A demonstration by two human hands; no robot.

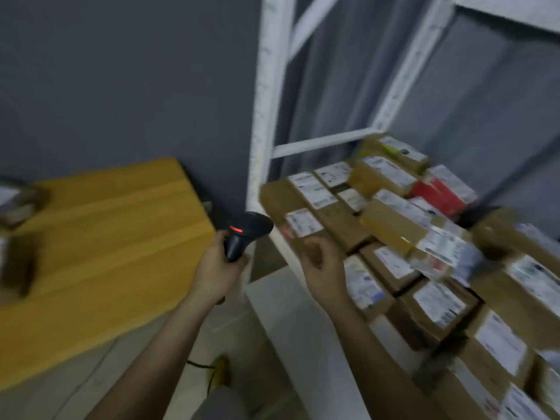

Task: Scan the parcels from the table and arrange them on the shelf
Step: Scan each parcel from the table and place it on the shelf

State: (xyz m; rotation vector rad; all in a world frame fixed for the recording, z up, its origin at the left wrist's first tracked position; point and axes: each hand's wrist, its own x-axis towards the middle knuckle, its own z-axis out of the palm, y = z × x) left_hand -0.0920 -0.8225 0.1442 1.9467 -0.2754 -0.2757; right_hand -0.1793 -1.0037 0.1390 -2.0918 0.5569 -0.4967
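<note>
**Black scanner in the left hand, parcels stacked on the shelf**

Black plastic is what the left hand (217, 268) grips: its fingers are curled round the handle of a barcode scanner (246, 234), and a small red light glows on the scanner's head. The head points toward the shelf. The right hand (323, 266) hangs in the air just in front of the shelf with its fingers loosely curled; it holds nothing, and it is close to the nearest parcel (303, 223) at the front edge, but the blur does not let me say if it touches.

Behind the right hand, many brown cardboard parcels (391, 225) with white labels lie packed on the white metal shelf (263, 122), some stacked on others; one red parcel (436, 194) lies among them toward the back.

To the left, the yellow wooden worktop (115, 237) stands against the grey wall (121, 80). At its far left edge some more parcels (16, 204) are visible, very blurred.
</note>
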